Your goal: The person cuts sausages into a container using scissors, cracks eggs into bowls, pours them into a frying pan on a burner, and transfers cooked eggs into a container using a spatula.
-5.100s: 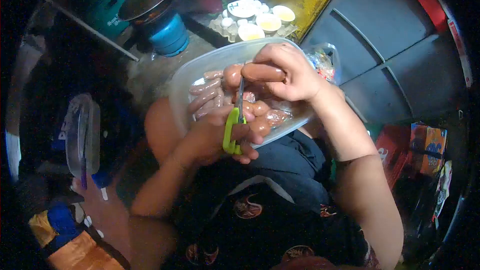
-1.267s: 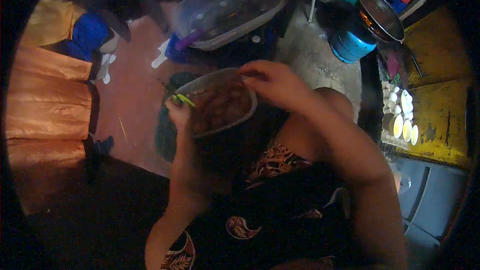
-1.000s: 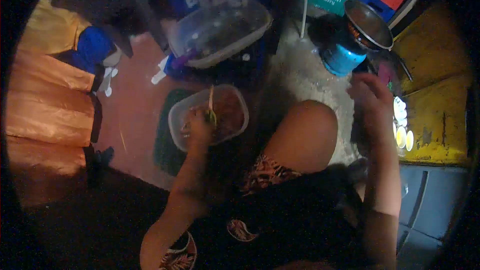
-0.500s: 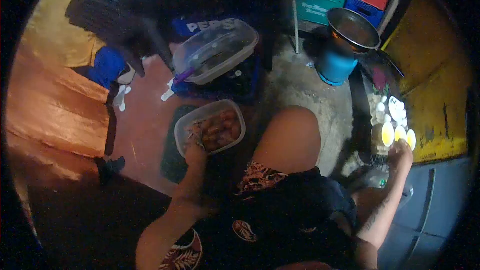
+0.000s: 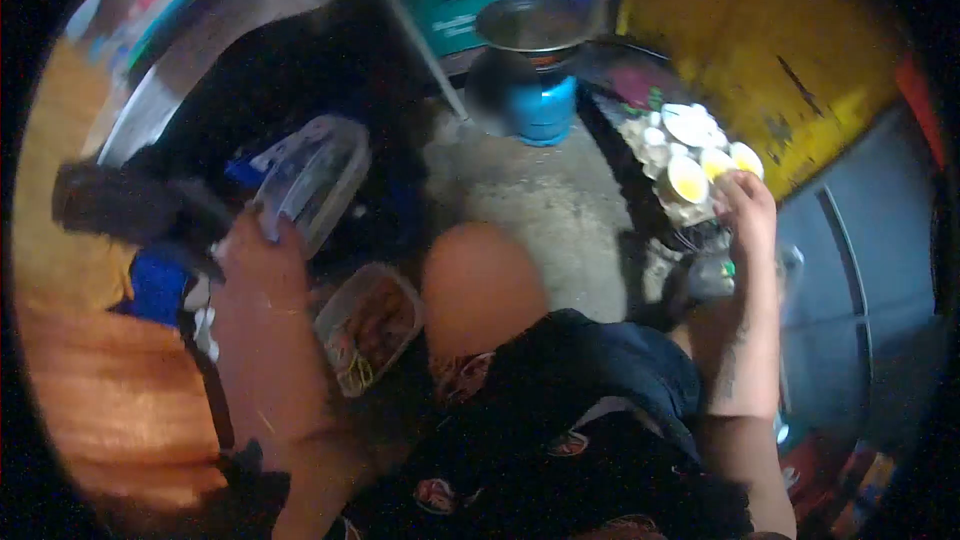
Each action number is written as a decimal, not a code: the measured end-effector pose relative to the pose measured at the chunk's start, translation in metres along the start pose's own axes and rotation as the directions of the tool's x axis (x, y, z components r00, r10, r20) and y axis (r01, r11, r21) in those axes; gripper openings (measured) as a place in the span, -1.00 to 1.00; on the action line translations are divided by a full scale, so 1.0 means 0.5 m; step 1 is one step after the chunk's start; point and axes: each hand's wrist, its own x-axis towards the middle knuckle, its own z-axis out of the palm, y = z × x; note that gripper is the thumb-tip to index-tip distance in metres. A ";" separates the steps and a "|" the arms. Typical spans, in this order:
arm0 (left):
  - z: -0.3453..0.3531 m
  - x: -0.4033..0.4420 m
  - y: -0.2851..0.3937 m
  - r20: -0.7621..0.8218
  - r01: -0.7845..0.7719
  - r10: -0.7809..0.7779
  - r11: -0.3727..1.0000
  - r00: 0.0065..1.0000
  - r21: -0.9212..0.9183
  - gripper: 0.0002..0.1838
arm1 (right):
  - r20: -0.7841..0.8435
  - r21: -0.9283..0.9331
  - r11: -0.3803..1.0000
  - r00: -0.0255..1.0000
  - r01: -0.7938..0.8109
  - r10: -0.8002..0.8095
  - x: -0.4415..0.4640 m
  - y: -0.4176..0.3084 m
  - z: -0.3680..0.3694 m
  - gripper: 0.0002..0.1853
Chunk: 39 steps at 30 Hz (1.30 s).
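My left hand (image 5: pixel 265 250) reaches to the near end of a large clear plastic container (image 5: pixel 325 175) at upper left. Its fingers meet the rim, and blur hides whether they grip anything. Closer to my knee sits a smaller clear plastic tub (image 5: pixel 410 292) of reddish-brown food pieces (image 5: pixel 375 325). At right my right hand (image 5: pixel 745 195) has its fingers pinched at the edge of a white round piece with a yellow centre (image 5: pixel 747 160). Two similar yellow-centred pieces (image 5: pixel 687 180) lie beside it on a grey egg tray (image 5: pixel 637 140), with several white eggs (image 5: pixel 656 120) behind.
A dark pan (image 5: pixel 530 22) stands over a blue gas canister (image 5: pixel 545 110) at the back. Green crates (image 5: pixel 455 0) are stacked behind. My bare knee (image 5: pixel 480 270) is between the tub and the tray. A yellow panel (image 5: pixel 760 30) borders the right.
My left hand has left the food tub and moved up to the larger container. My right hand stays by the yellow-centred pieces. The view has turned.
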 end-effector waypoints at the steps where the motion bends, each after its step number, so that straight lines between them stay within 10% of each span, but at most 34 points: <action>1: 0.021 0.029 0.025 -0.092 -0.127 0.117 0.985 0.989 -0.117 -0.64 | 0.022 0.004 1.000 0.999 0.030 -0.030 0.012 -0.009 -0.027 -0.89; 5: 0.043 0.078 0.231 -0.281 -0.441 0.345 0.769 0.896 -0.462 -0.68 | -0.003 0.120 0.973 0.980 0.199 -0.200 0.002 -0.134 -0.090 -0.87; 10: 0.141 0.018 0.531 -0.063 -0.341 0.660 0.303 0.749 -0.890 -0.66 | -0.039 0.143 0.960 0.971 0.240 -0.237 -0.010 -0.249 -0.123 -0.86; 12: 0.163 -0.047 0.635 0.322 -0.017 0.683 0.439 0.655 -0.898 -0.65 | 0.033 0.103 0.978 0.982 0.179 -0.183 0.014 -0.238 -0.142 -0.87; 14: 0.258 -0.131 0.709 0.340 0.223 0.751 0.258 0.566 -0.940 -0.57 | 0.071 0.105 0.990 0.992 0.097 -0.105 0.024 -0.192 -0.162 -0.89; 17: 0.318 -0.218 0.807 0.112 -0.205 0.830 0.263 0.546 -0.943 -0.34 | 0.100 0.128 0.991 0.994 0.034 -0.047 0.024 -0.113 -0.202 -0.90; 27: 0.375 -0.318 0.988 0.464 -0.312 0.853 0.521 0.241 -0.795 0.23 | -0.058 0.154 0.981 0.990 -0.121 0.131 0.012 -0.074 -0.274 -0.92; 39: 0.472 -0.359 1.017 0.378 -0.201 0.891 0.430 0.252 -0.880 0.11 | -0.049 0.085 0.991 0.993 -0.107 0.112 0.016 -0.064 -0.311 -0.90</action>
